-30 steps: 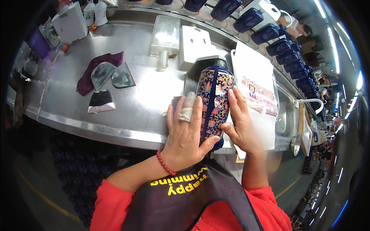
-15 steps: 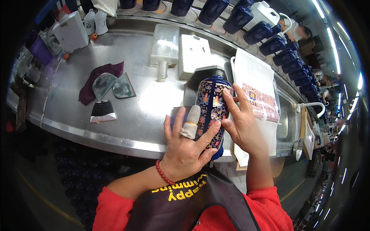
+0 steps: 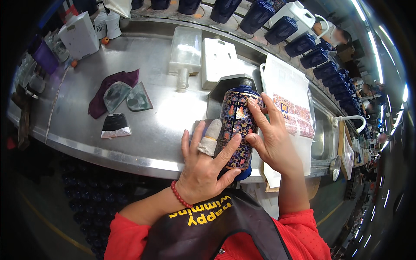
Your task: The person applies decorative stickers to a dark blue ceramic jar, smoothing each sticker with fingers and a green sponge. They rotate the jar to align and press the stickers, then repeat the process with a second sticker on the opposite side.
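A dark blue glass bottle (image 3: 239, 123) with a colourful floral decal on its front lies tilted in front of me, neck pointing away. It rests on a grey angular metal stand (image 3: 213, 96). My left hand (image 3: 203, 167) touches the bottle's lower left side with index fingertip and thumb, its fingers spread. A pale cloth finger cover (image 3: 210, 138) wraps its middle finger. Along the bottle's right edge, my right hand (image 3: 275, 141) holds on, thumb and index finger on the decal, other fingers over the side.
A white sheet with printed floral decals (image 3: 292, 113) lies right of the bottle, near a sink (image 3: 323, 143). A clear bottle (image 3: 185, 56) and a white block (image 3: 218, 60) stand behind. Scraper pieces (image 3: 117, 96) and a purple cloth (image 3: 98, 99) lie left. Blue bottles (image 3: 281, 29) line the back.
The plain blue strip between the decal's edges on the bottle's front has narrowed. My left hand has shifted slightly left; my right hand stays almost in place. The blue bottles behind have moved along.
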The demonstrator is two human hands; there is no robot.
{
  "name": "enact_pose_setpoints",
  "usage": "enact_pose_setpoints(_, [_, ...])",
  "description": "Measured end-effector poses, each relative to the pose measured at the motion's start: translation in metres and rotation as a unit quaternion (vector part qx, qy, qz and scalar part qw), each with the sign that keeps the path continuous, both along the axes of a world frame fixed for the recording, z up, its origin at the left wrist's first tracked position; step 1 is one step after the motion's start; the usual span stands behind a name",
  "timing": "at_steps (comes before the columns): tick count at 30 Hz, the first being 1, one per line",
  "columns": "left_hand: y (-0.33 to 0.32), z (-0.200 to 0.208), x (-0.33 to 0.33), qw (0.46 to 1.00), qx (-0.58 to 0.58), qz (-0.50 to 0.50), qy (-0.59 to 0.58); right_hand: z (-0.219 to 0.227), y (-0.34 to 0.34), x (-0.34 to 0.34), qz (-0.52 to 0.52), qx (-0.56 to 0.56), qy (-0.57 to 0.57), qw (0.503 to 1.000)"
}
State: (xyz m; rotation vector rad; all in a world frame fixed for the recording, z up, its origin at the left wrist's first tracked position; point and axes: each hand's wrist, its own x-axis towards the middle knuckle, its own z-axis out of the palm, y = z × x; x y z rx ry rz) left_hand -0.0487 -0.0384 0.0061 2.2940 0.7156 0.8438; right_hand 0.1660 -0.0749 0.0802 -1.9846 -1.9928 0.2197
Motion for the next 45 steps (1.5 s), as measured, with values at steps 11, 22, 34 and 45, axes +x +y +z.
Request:
enact_pose_setpoints(11, [0.0,-0.004,-0.001,1.0,-0.007,-0.002,-0.012,0.003,-0.001,-0.002,-0.006,-0.01,-0.006,1.0])
enact_pose_setpoints(22, [0.0,-0.013,-0.002,0.999,-0.017,-0.009,-0.046,-0.003,-0.004,0.001,0.003,0.004,0.013,1.0])
enact_pose_setpoints(34, [-0.005,-0.026,-0.001,0.998,-0.014,0.014,-0.059,-0.013,-0.011,-0.001,-0.003,0.034,0.028,0.999])
enact_pose_setpoints(45, [-0.009,-0.025,0.005,0.999,-0.041,0.018,-0.023,-0.013,-0.01,-0.001,0.005,0.032,0.018,0.999])
